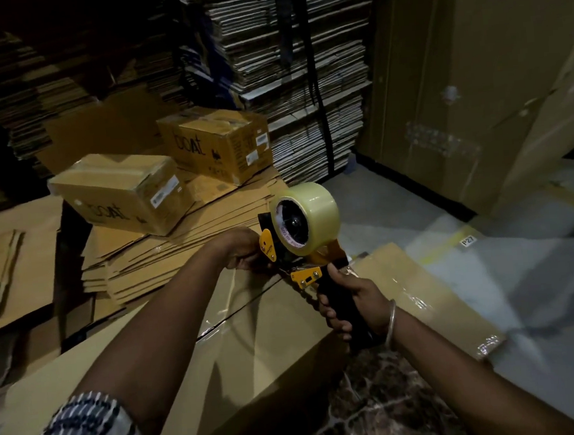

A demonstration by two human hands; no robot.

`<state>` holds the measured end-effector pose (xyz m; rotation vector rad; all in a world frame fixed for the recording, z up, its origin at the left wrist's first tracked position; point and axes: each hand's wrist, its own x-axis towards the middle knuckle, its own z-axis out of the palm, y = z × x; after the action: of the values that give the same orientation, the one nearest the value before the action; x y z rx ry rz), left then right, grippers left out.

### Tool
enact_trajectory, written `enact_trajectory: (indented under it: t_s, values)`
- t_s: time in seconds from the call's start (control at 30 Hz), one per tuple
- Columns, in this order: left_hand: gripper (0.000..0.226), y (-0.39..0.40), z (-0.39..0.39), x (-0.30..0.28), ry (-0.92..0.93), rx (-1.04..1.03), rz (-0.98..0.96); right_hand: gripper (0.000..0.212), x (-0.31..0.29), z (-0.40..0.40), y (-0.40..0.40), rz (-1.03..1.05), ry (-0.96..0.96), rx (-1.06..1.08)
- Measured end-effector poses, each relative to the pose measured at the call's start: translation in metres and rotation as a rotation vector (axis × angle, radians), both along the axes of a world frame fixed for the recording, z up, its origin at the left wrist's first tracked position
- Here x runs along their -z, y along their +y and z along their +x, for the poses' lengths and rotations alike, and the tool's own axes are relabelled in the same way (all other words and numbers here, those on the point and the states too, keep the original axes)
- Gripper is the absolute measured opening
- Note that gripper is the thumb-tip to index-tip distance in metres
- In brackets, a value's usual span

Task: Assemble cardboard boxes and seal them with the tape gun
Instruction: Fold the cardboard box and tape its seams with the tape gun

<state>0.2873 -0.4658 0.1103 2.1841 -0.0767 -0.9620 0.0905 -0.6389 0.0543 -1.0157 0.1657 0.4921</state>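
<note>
A large brown cardboard box [253, 326] lies in front of me, its top flaps meeting in a seam that runs toward the far edge. A yellow and black tape gun [303, 250] with a roll of clear tape [307, 215] stands on the seam near the far end. My right hand [349, 301] grips the gun's black handle. My left hand [242, 251] sits at the front of the gun on the box's far edge, fingers curled; what they pinch is hidden behind the gun.
Two sealed boxes [122, 192] [218, 143] printed "boat" sit on a pile of flat cardboard sheets [165, 257] at the left. Tall stacks of flattened cartons [295, 79] fill the back. A big upright carton [474, 82] stands at right. Pale floor [489, 270] shows to the right.
</note>
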Motion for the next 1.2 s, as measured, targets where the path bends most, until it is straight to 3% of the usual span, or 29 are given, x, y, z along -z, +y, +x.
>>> enact_trajectory:
  t_s: [0.17,0.27,0.63,0.73,0.9,1.2]
  values:
    - [0.008,-0.008,0.023,0.007,-0.266,-0.111,0.059,0.058,0.001,-0.002,-0.001,-0.045,0.036,0.071]
    - [0.025,-0.012,0.041,0.013,-0.433,-0.088,0.131,0.058,0.000,-0.001,0.000,-0.097,0.046,0.121]
    - [0.015,-0.047,0.056,0.025,-0.654,-0.049,0.243,0.058,-0.014,0.011,0.007,-0.153,0.090,0.201]
    - [0.015,-0.045,0.060,0.020,-0.668,-0.025,0.293,0.059,-0.016,0.009,0.006,-0.155,0.081,0.193]
    - [0.013,-0.041,0.066,0.012,-0.527,0.075,0.260,0.058,-0.011,0.003,0.011,-0.169,0.077,0.189]
    - [0.012,-0.037,0.077,0.024,-0.607,0.079,0.226,0.057,-0.011,0.005,0.016,-0.149,0.082,0.197]
